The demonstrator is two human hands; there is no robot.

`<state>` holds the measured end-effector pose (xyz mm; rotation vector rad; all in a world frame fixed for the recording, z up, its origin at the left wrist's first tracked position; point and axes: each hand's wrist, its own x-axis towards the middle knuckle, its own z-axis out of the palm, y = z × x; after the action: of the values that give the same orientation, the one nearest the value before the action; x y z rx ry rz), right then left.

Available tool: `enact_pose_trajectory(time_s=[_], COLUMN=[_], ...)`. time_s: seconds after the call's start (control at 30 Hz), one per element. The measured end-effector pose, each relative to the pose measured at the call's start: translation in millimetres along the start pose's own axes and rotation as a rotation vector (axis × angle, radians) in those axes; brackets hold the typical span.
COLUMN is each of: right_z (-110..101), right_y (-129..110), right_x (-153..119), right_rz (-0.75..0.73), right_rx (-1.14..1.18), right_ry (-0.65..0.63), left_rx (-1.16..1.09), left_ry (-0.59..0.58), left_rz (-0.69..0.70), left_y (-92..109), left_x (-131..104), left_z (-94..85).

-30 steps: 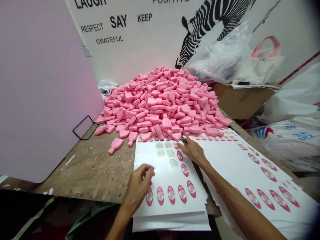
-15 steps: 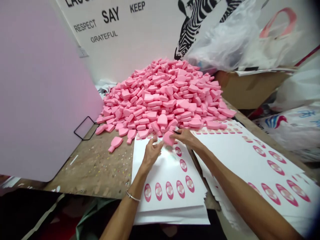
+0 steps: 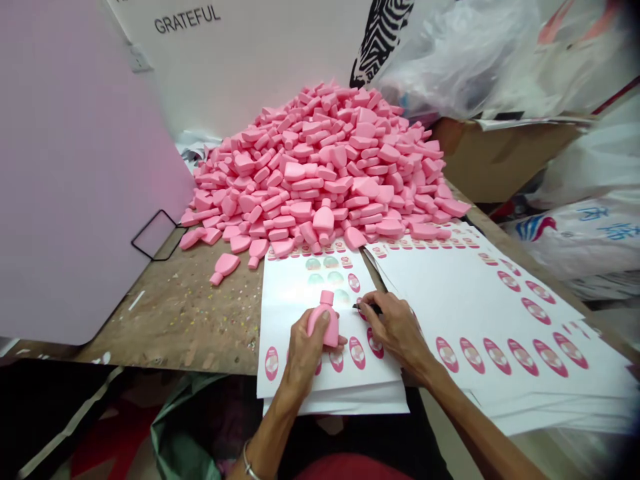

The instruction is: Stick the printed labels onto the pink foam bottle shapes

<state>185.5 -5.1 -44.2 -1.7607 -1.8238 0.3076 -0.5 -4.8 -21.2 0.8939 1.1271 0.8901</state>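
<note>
My left hand (image 3: 307, 350) is closed around a small pink bottle (image 3: 325, 325), its neck pointing away from me and my thumb across its broad face. My right hand (image 3: 395, 327) pinches a slim black pointed tool (image 3: 373, 308); whether it is tweezers or a pen I cannot make out. The tool's tip is just above a sheet of stickers (image 3: 295, 303), to the right of the bottle. Pink oval stickers (image 3: 357, 352) line the sheet's right and near edges, and a few pale, shiny ones (image 3: 341, 296) are in its middle. Part of the near row is behind my left hand.
A large heap of pink bottles (image 3: 320, 153) covers the back of the wooden table (image 3: 195, 327). More sticker sheets (image 3: 450, 293) lie on the right. A pale pink panel (image 3: 85, 173) with a black wire frame (image 3: 157, 237) stands left. A cardboard box (image 3: 510, 157) is at back right.
The bottle has come toward me from the heap's edge and now rests in my left hand alone. My right hand has let go of it and moved nearer, over the sheet's right side.
</note>
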Motion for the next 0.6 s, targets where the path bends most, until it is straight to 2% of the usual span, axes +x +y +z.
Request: enact_pose_trajectory(time_s=[0.2,0.33,0.6], right_z=[16.6,20.1,16.4], right_y=[3.0,3.5,3.1], right_x=[15.8,22.3,19.9], right_rz=[-0.044,-0.049,-0.062], right_rx=[-0.212,-0.259,-0.141], right_ry=[0.093,0.105,0.012], left_rx=[0.037,0.070,0.097], left_ry=[0.050,0.021,-0.019], left_rz=[0.077,0.101,0.097], left_y=[6.4,4.9,0.1], left_x=[23.4,39.6,31.3], left_z=[12.2,13.5,7.4])
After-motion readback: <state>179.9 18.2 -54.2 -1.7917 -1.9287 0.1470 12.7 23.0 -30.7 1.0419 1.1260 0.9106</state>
